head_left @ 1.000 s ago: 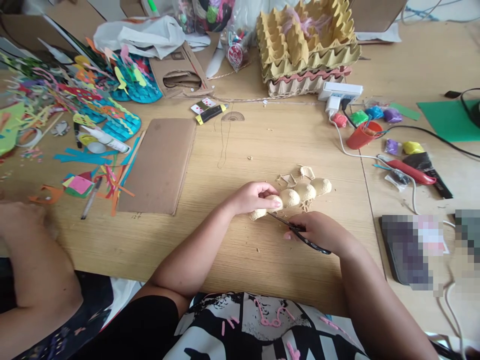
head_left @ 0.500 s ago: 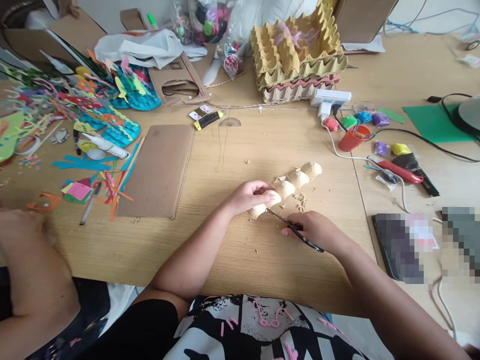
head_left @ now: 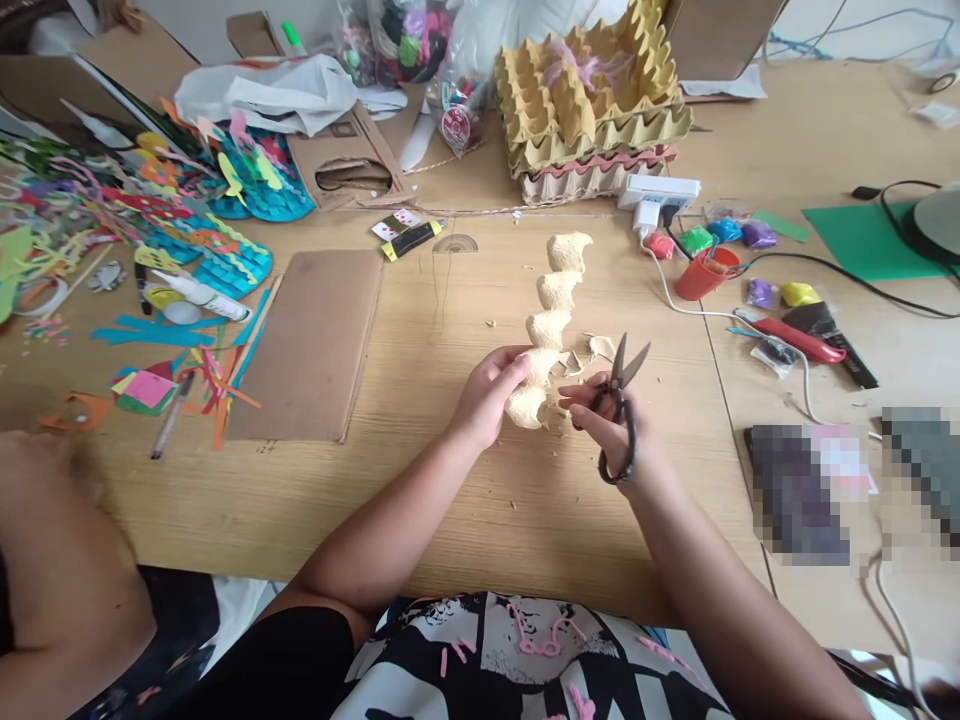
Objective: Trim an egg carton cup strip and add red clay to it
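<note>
My left hand [head_left: 491, 393] grips the near end of a pale strip of egg carton [head_left: 553, 292], a row of several bumpy cups with scalloped edges. The strip points away from me over the table. In my right hand [head_left: 609, 425] is a pair of black-handled scissors [head_left: 619, 380], its blades parted and pointing away from me. The blades are apart from the strip, to its right. Small trimmed scraps [head_left: 600, 347] of the carton lie beside the strip, partly behind my right hand.
A brown cardboard sheet [head_left: 304, 345] lies left of my hands. Stacked egg trays [head_left: 600, 150] stand at the back beside a power strip [head_left: 661, 190]. Colourful paper pieces, glue and a pen lie at left. A red cup [head_left: 705, 275] stands right. Another person's arm [head_left: 67, 560] rests at far left.
The egg carton strip has swung from slanting right to pointing away from me. The scissors have come off its near edge, moved right and turned, with blades now pointing away.
</note>
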The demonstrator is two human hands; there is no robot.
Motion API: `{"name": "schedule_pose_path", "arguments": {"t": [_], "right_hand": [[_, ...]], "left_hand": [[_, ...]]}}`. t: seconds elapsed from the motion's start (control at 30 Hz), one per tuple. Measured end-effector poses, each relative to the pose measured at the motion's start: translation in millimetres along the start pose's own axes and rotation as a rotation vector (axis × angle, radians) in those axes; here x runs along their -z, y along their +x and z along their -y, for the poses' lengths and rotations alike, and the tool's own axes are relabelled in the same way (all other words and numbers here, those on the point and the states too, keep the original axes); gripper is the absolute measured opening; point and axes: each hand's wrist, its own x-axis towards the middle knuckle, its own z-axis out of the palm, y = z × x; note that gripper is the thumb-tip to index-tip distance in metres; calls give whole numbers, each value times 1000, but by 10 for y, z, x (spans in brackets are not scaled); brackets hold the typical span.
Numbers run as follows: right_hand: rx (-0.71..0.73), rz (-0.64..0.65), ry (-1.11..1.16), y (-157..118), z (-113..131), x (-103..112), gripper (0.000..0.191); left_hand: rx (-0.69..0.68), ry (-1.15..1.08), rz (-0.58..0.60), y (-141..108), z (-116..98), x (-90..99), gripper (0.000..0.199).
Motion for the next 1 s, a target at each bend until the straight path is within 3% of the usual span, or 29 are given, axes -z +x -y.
{"name": "schedule_pose_path", "arguments": {"t": [0.17, 0.5, 0.7, 1.0], "right_hand": [[66, 2, -50, 6, 5, -228, 39], [167, -62, -245, -35, 14, -36, 28], [239, -47, -176, -29, 43, -79, 33], [280, -69, -178, -27, -6, -84, 22]], "left_hand": [[50, -33, 56, -86, 89, -59, 56], [-19, 46, 5, -122, 106, -68, 60], [-54, 32, -9, -175, 161, -123, 58], [76, -49, 34, -201, 127, -167, 60]]}}
